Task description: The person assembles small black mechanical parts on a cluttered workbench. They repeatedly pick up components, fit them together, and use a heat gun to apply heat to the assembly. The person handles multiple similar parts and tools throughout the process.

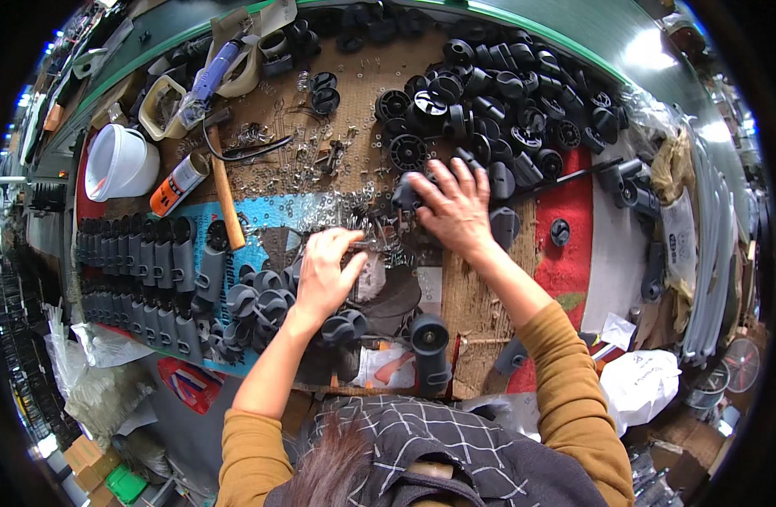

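My left hand (327, 269) is over the middle of the bench, with thumb and forefinger apart beside small metal hardware (364, 226). I make out nothing between those fingertips. My right hand (457, 207) has a dark plastic caster part (405, 193) at its thumb and forefinger, and its other fingers are stretched out. Part of that piece is hidden by the hand. Just beyond lies a heap of black caster wheels and housings (489, 114). Below my left hand are loose grey curved plastic parts (265, 296). A grey caster (428, 336) rests near the front edge.
Rows of grey housings (155, 262) stand at the left. Behind them are a hammer (225, 186), an orange can (180, 184), a white bucket (122, 165) and a blue-purple tool (212, 80). A long dark rod (565, 179) juts out at the right.
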### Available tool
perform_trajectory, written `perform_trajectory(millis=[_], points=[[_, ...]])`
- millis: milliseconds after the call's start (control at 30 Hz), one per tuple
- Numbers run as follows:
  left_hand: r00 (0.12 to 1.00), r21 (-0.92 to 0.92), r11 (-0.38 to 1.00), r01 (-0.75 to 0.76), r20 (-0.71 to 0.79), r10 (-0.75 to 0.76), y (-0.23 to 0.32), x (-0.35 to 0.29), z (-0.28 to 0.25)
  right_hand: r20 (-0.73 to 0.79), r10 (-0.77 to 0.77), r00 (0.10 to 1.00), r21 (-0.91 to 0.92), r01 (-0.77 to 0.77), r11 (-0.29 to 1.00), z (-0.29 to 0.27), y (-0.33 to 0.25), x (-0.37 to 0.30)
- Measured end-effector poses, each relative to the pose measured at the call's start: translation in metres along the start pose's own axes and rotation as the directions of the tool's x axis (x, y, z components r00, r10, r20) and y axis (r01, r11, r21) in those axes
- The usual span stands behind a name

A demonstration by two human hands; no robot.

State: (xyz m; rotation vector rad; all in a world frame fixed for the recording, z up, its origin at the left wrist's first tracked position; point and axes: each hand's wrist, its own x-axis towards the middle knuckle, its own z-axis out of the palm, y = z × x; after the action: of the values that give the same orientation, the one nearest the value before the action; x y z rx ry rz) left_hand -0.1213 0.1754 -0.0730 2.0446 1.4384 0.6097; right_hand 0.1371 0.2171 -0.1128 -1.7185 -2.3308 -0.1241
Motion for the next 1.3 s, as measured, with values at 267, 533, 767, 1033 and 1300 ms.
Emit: perform_trajectory(millis=[267,533,767,1033,1300], points=[[0.8,-0.641,0.518,0.567,0.277,-0.533,-0.03,0.196,0.062,0.007,0.059,0.998,0.056,-0.06,0.997,-0.006,0.062,0.006],[0.944,-0.755,0.612,0.235,0.027,-0.33,-0.012,0.144,0.041,-0.116,0.258,0.959,0.409,-0.19,0.893,-0.035,0.014,-0.002],[0.942,-0.886,0.354,0.301,0.219,-0.253,0.046,0.041,0.014,0.34,0.434,0.834,0.871,-0.453,0.189,-0.062,-0.049,-0.023],[0.93,-0.78,0.512,0.359,0.256,-0.262,0.064,-0.024,0.02,0.504,0.194,0.841,0.861,-0.506,-0.045,-0.092,-0.066,-0.078],[0.799,-0.52,0.61,0.598,0.33,-0.502,0.087,-0.109,0.069,0.602,0.511,0.613,0.519,-0.787,0.333,-0.084,-0.095,-0.184]])
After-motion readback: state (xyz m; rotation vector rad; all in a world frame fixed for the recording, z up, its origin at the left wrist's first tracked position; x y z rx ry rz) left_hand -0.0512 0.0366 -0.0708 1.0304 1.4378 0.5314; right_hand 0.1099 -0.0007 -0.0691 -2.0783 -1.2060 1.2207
